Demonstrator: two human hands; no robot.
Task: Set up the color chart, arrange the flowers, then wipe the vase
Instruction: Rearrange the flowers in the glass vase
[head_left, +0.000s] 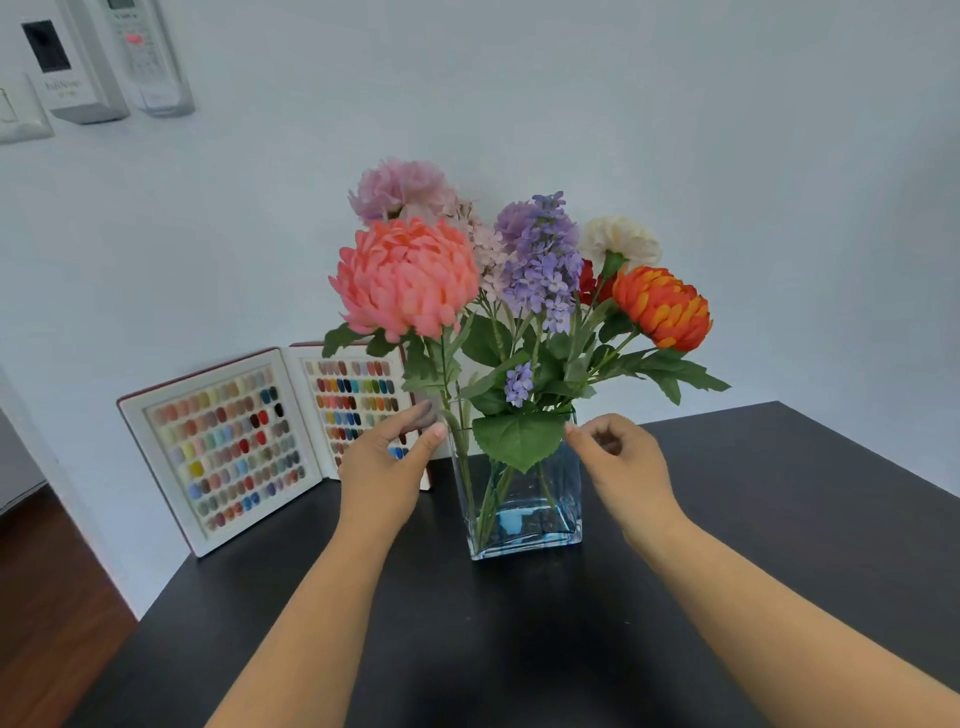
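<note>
A square clear glass vase (524, 519) with a blue tint stands in the middle of the black table (779, 519). It holds several artificial flowers (519, 291): a big pink bloom at left, purple sprigs in the middle, an orange and a cream bloom at right. The color chart (228, 447) stands open like a book against the wall, behind and left of the vase. My left hand (384, 467) is at the vase's upper left rim, fingers spread and empty. My right hand (618, 462) hovers at the upper right rim, fingers loosely curled, holding nothing.
The white wall (727, 156) rises right behind the table. A remote holder and wall switches (93, 67) hang at the upper left. Wooden floor (47, 597) shows past the table's left edge.
</note>
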